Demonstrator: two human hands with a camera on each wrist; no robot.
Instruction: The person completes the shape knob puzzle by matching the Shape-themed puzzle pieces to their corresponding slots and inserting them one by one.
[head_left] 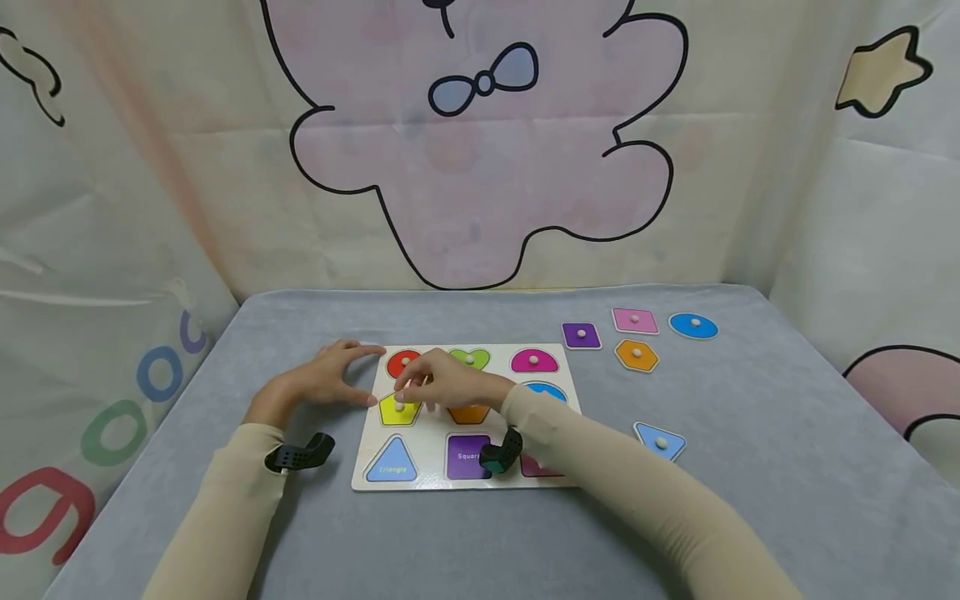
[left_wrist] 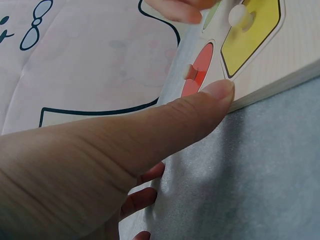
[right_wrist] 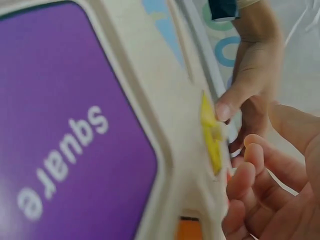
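1. Right hand (head_left: 446, 381): grip loosely curled, gap between thumb and fingers, pinching nothing; fingertips just beside the pale knob of the yellow angular knobbed piece (head_left: 393, 417).
2. Yellow piece: at left of middle row on the pale wooden shape board (head_left: 432, 458); cannot tell if fully seated.
3. Left hand (head_left: 322, 375): grip spread wide, thumb tip touching the board's left edge, other fingers out on the grey cloth-covered bench (head_left: 420, 550).
4. Pose: right hand palm down above the board, forearm slanting in from lower right; left forearm comes up from lower left. Beige sleeves, black wristband on each wrist.
5. Board, top row: red round piece (head_left: 400, 365), green heart piece (head_left: 461, 357), magenta half-round piece (head_left: 534, 361).
6. Bottom row: printed blue triangle recess (head_left: 391, 462), purple square recess (head_left: 459, 468).
7. In the way: right hand and arm cover parts of the orange recess (head_left: 468, 417), blue oval recess (head_left: 547, 389), and purple recess.
8. Loose, right of board: purple square, pink four-sided, orange hexagon, blue oval pieces toward the back; blue triangle piece (head_left: 660, 442) nearer the front.
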